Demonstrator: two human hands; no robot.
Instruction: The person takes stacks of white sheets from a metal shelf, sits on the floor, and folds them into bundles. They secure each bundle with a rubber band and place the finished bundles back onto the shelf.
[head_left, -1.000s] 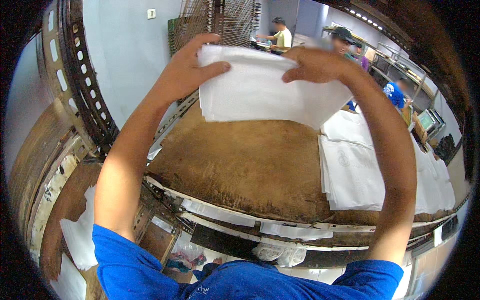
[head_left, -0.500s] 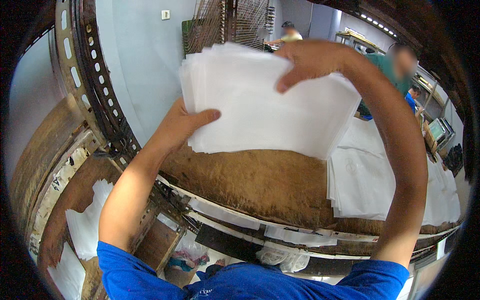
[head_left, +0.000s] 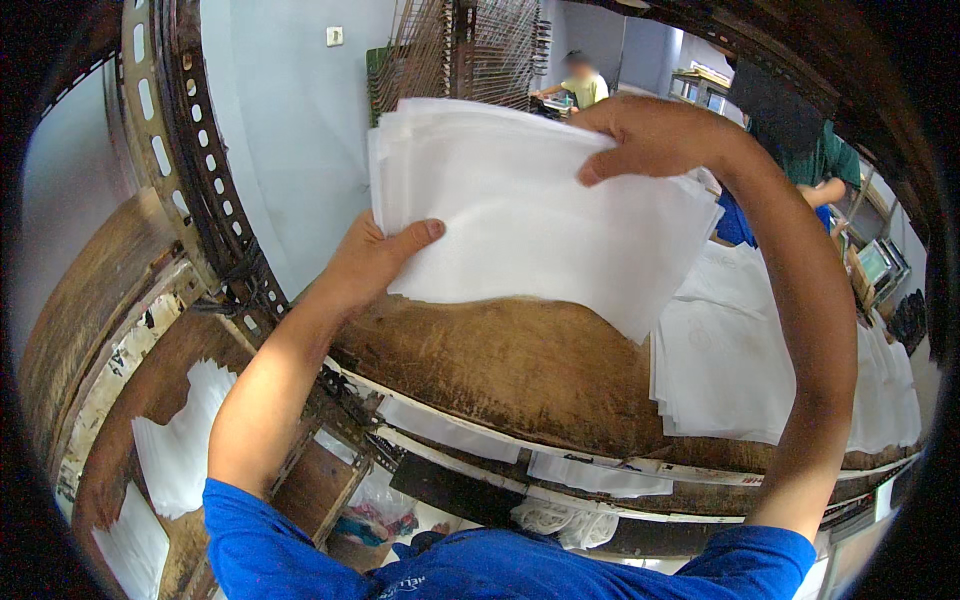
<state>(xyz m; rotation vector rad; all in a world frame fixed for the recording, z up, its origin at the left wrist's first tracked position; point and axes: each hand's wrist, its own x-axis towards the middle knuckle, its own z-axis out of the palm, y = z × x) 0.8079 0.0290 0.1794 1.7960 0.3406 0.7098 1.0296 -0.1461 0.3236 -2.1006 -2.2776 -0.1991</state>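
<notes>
A stack of thin white sheets [head_left: 530,210] is held up above the wooden table [head_left: 490,365], its edges fanned unevenly at the left and right. My left hand [head_left: 385,255] grips the stack's left edge, thumb on the front face and fingers hidden behind. At the upper right edge my right hand [head_left: 650,140] is closed over the sheets, its thumb in front and the other fingers out of sight behind. The stack bows a little along its lower edge.
More white sheets [head_left: 720,350] lie in piles on the table's right side. At lower left, other white sheets [head_left: 185,435] rest on a wooden surface. A perforated metal post [head_left: 205,150] stands at left. Two people [head_left: 585,85] are at the back, one in green [head_left: 840,160] nearer.
The stack has shifted slightly right and its lower right corner has dropped. Both hands have moved a little right with it. The person in green has bent forward.
</notes>
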